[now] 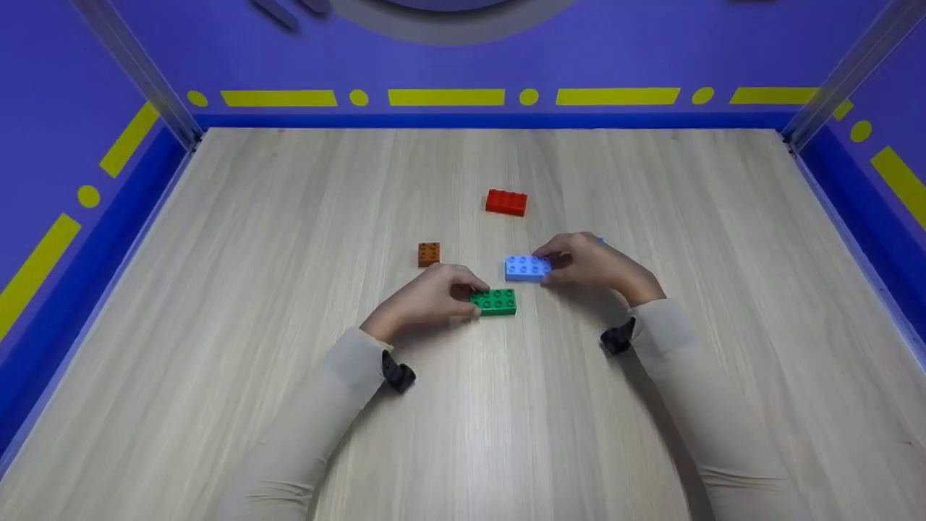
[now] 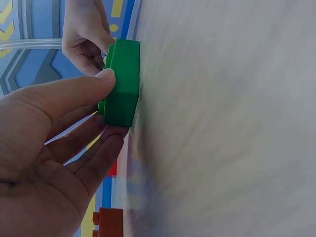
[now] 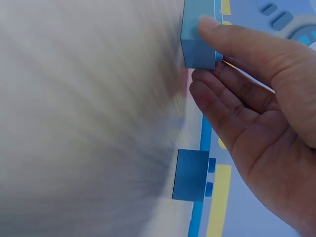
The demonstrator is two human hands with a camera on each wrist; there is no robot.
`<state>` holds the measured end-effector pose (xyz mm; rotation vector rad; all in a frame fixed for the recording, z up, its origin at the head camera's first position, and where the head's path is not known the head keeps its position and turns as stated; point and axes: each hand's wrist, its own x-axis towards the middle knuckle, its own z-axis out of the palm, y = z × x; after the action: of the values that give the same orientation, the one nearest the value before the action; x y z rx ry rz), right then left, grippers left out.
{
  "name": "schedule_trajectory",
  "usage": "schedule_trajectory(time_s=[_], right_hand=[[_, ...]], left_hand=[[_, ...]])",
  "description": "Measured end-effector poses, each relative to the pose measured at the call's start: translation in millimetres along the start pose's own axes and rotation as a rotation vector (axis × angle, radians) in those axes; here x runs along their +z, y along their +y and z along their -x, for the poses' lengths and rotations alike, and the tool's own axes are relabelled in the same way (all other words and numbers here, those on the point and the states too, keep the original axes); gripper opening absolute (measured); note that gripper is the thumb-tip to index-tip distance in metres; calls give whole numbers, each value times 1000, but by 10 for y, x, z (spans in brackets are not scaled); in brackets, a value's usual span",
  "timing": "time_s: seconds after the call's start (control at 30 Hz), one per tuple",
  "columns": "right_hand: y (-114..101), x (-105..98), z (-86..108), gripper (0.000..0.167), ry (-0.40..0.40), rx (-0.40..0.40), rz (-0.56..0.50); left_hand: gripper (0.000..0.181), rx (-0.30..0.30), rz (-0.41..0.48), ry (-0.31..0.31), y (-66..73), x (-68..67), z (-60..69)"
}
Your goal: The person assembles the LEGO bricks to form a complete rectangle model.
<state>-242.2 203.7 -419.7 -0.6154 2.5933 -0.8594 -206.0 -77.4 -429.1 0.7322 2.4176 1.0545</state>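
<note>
2 hands (image 1: 432, 295) (image 1: 595, 265) on 1 green brick (image 1: 498, 302) and 1 light-blue brick (image 1: 522, 270)

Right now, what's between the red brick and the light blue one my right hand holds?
Just bare tabletop lies between the red brick and light blue brick, seen in the head view.

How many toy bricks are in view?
5: green brick in the left hand, light blue brick in the right hand, orange-brown brick beyond the left hand, red brick farthest back, darker blue brick mostly hidden behind the right hand in the head view.
</note>
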Motion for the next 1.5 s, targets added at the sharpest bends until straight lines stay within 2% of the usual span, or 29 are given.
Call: schedule_trajectory(time_s=[0.4,0.7,1.17,1.5], right_hand=[[31,-28,35,41,2,6,-21],[44,-39,53,40,2,1,-24],[73,-39,93,40,-3,17,-30],[97,-41,131,40,-3,0,-35]], left_hand=[[34,17,-23,29,-12,-67,-50],[34,-16,-35,43,-23,-104,-97],[36,-51,25,61,-57,-99,-161],[36,-35,22,88,-78,-66,-205]])
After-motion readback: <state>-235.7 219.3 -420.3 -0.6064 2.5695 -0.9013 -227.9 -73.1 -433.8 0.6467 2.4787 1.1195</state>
